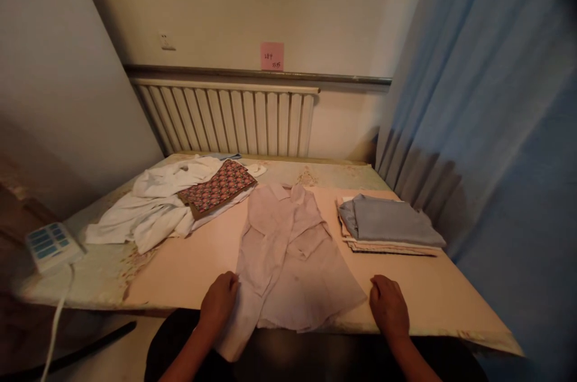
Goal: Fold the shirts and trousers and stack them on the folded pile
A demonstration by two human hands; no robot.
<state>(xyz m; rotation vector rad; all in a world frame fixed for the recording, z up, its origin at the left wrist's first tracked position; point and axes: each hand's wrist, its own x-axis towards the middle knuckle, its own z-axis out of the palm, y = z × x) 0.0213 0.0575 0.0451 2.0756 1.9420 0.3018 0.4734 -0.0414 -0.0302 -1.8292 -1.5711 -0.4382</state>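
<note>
A pale pinkish button-up shirt point(295, 274) lies spread on the table in front of me, collar toward the wall. One sleeve is folded across its front. The other runs down the left side, its end hanging over the near edge. My left hand point(219, 299) is curled closed against the left sleeve, with no cloth showing in its fingers. Just beyond the shirt's lower right corner, my right hand point(389, 305) rests on the table as a loose fist. Nothing shows in it.
A folded grey cloth point(392, 220) tops a stack at right. White garments point(157, 196) and a red patterned cloth point(219, 187) lie at left. A power strip point(51, 245) sits on the left table edge, its cord hanging. A radiator point(234, 118) and blue curtain point(473, 100) border the table.
</note>
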